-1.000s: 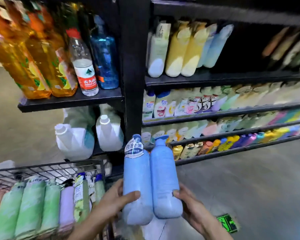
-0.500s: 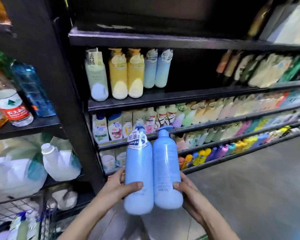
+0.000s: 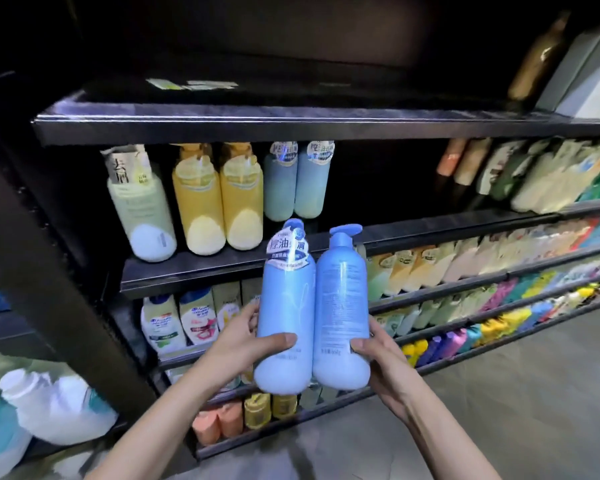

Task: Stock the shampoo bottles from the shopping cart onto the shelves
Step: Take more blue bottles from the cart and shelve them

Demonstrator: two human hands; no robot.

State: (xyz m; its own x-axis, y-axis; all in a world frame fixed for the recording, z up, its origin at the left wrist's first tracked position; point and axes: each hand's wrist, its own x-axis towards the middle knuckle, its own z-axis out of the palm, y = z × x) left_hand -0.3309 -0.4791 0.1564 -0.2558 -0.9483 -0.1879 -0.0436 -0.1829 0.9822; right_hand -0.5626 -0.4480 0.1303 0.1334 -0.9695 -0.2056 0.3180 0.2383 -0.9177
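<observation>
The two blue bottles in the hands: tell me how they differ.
The left bottle wears a white printed collar tag over its pump; the right bottle has a bare blue pump. The left bottle faces front, with a faint pale design; the right bottle shows small back-label print. The left hand grips the left bottle, the right hand the right. Both are light blue, upright, touching, about the same size.

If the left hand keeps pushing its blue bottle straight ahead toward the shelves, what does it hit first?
Probably the front edge of the shelf carrying the yellow bottles: the left hand holds its blue bottle largely below that edge. Depth is unclear, so it may need lifting first.
</observation>
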